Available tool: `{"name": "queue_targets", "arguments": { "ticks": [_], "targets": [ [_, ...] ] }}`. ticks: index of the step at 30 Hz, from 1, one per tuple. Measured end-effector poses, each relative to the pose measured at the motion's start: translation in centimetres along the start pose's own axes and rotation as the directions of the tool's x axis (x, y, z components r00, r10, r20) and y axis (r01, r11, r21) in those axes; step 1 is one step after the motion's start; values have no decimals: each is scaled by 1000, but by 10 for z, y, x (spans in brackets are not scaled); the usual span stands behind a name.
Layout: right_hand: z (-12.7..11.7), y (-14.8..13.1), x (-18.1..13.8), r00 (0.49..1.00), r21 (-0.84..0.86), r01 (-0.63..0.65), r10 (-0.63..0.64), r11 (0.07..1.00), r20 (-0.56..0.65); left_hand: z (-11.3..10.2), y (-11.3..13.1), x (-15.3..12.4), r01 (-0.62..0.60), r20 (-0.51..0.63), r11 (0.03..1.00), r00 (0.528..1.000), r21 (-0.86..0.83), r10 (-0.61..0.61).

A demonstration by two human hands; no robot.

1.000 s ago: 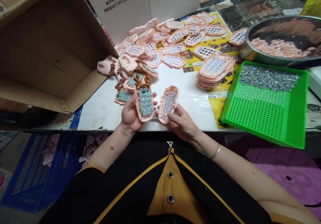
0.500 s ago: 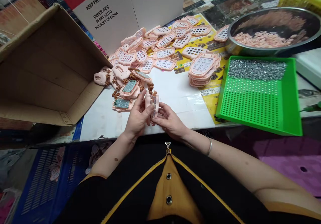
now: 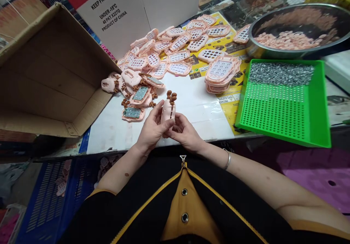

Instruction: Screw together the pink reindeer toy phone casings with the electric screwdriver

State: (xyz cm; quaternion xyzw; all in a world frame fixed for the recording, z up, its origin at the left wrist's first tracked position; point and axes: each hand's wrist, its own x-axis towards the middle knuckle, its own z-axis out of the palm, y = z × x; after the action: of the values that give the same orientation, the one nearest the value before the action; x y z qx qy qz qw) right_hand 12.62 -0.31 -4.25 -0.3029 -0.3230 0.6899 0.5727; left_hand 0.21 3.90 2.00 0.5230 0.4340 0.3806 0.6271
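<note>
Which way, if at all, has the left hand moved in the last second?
Yes, rightward: the left hand has shifted away from the nearest loose circuit-board shell, toward the green tray.

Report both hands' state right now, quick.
Left hand: closed, holding the pink antlered casing upright by its side.
Right hand: closed on the same casing from the other side, near its lower end.

The held casing (image 3: 168, 109) is smooth plastic – the bowl (image 3: 255, 49) polished metal, the green tray (image 3: 276, 114) glossy plastic, its small pieces (image 3: 283, 73) shiny and metallic – the brown carton (image 3: 54, 73) matt cardboard.
</note>
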Motion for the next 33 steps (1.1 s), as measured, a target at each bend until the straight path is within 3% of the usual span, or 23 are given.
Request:
{"name": "queue_targets", "arguments": {
  "ticks": [11,16,19,22,25,30,33],
  "targets": [
    [-7,-4,2,999,12,-16,16,1000,35,-4,-2,-3,-48,56,999,997,-13,48],
    [-12,-12,-2,961,-35,-95,101,995,259,-14,-1,0,147,119,944,986,-294,-116],
    [-14,-19,-5,934,-219,36,45,975,354,-18,-3,-1,219,132,898,975,-381,-181],
    [-11,-26,-8,956,-565,238,-88,790,280,-16,-5,-2,183,56,902,983,-391,-175],
    [-8,-30,-12,964,-809,264,-152,526,216,-12,-5,-3,224,79,908,975,-355,-209],
    [-8,-35,-16,927,-902,362,-188,235,323,-14,-9,-4,181,61,922,983,-343,-171],
    [-8,-39,-16,894,-879,419,-271,229,356,-16,-10,-4,136,39,932,991,-335,-131]
  ]
}}
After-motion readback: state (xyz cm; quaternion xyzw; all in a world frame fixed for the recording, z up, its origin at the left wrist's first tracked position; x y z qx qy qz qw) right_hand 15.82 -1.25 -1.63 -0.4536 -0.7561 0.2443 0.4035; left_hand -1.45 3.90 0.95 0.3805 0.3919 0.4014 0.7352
